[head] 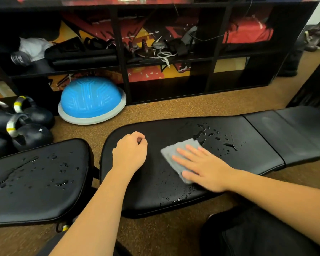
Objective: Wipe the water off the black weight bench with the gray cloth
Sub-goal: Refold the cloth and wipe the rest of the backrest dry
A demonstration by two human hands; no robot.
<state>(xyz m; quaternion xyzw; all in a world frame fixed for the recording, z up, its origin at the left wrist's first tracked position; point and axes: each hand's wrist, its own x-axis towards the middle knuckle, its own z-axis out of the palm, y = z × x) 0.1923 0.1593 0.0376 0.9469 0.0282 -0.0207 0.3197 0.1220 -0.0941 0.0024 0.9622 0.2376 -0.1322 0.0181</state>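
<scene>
The black weight bench (174,206) runs across the middle of the head view, with a separate seat pad (35,196) at the left. A folded gray cloth (177,150) lies on the bench's middle pad. My right hand (201,167) presses flat on the cloth, fingers spread and pointing left. My left hand (130,152) rests on the same pad to the left of the cloth, fingers curled into a loose fist, holding nothing. Water drops (220,137) sit on the pad beyond the cloth, a small puddle (175,199) lies near the front edge, and more drops (44,172) cover the seat pad.
A blue half-ball trainer (91,98) and black kettlebells (26,126) stand on the brown carpet at the back left. A black cube shelf (155,52) full of gear lines the far side. A dark bag (257,235) sits at the lower right.
</scene>
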